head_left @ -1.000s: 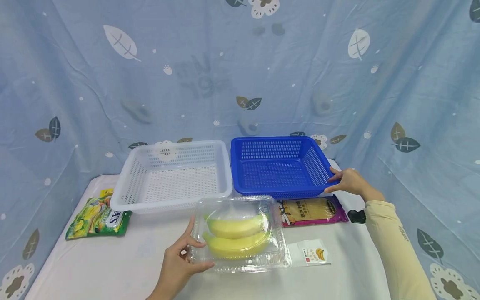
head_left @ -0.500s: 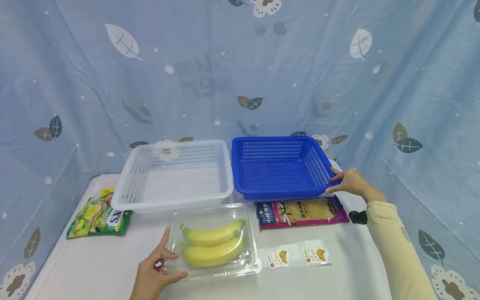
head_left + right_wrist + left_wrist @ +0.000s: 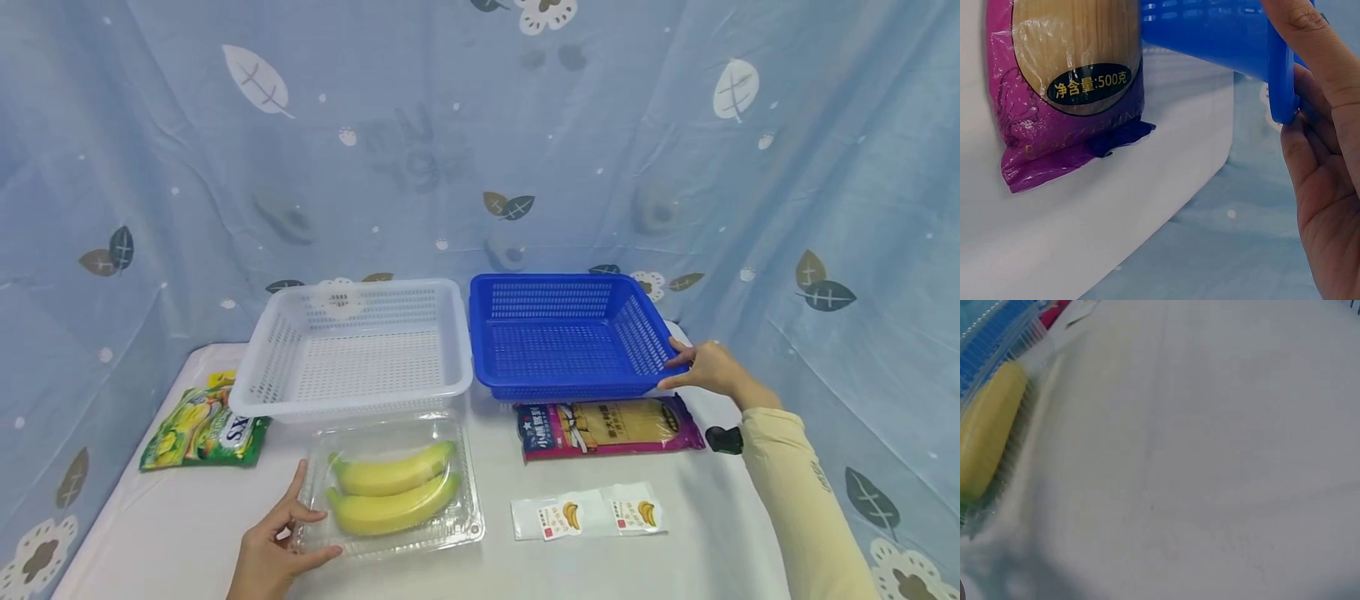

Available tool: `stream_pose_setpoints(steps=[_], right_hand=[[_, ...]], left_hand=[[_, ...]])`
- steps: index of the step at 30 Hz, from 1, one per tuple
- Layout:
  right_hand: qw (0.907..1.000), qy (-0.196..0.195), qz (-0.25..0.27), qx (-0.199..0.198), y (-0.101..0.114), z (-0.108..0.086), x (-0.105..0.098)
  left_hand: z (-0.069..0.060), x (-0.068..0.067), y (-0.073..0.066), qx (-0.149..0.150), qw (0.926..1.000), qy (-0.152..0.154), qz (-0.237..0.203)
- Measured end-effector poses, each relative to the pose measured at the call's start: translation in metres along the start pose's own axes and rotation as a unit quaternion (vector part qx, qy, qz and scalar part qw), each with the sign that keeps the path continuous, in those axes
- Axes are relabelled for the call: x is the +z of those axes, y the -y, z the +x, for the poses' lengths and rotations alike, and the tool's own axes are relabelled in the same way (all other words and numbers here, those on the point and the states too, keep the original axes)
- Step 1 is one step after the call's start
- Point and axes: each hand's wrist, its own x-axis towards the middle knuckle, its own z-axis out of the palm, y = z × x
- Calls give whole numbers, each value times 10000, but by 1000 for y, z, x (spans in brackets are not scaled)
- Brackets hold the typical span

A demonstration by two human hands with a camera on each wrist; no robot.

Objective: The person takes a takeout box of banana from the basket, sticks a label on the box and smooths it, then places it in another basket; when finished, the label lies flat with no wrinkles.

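In the head view a clear plastic clamshell box (image 3: pixel 405 533) with two bananas (image 3: pixel 393 492) inside is at the front, left of the middle. My left hand (image 3: pixel 270 542) grips its left side, thumb at the front corner and fingers along the edge. Part of the box and a banana (image 3: pixel 991 428) show at the left of the left wrist view. A blue basket (image 3: pixel 555 390) stands at the back right. My right hand (image 3: pixel 708 371) pinches the rim at its front right corner. The right wrist view shows this basket rim (image 3: pixel 1280 81) between thumb and fingers.
A white basket (image 3: pixel 352 407) stands left of the blue one. The spaghetti packet (image 3: pixel 611 425) lies before the blue basket, near banana-printed labels (image 3: pixel 588 511). At far left lies a green food pouch (image 3: pixel 202 429). A patterned blue curtain (image 3: pixel 420 150) surrounds the table.
My left hand has moved the clamshell box left and slightly toward me, uncovering the spaghetti packet and the labels. My right hand stays on the blue basket's rim.
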Motion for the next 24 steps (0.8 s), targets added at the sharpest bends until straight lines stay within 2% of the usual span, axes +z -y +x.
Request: stream_pose_setpoints(steps=[3,5,7,8,10,12,14,21,24], right_hand=[[10000,62,16,33,-1,-1,-1],[9999,107,22,84,0,-2,-1],[9998,130,6,126,0,-2,-1],[9997,147,-2,173,1,-3,-1],[9996,163,0,218,1,-3,0],[9995,182,13,251,1,-3,0],[9994,184,48,275,2,-3,1],[9998,92,121,157,1,-2,-1],[9998,83,88,132,2,-1,-1]], left_hand=[[2,-5,0,-276,9992,265,125],[4,-10,-2,-599,9965,570,148],[6,-17,-3,-795,9933,839,67],[7,-20,-3,-845,9919,946,38],[10,-25,-2,-766,9911,1089,-58],[12,-27,0,-570,9920,1121,-120],[14,-28,2,-521,9923,1120,-52],[21,-28,1,-819,9910,1017,286],[23,-29,3,-644,9925,1009,234]])
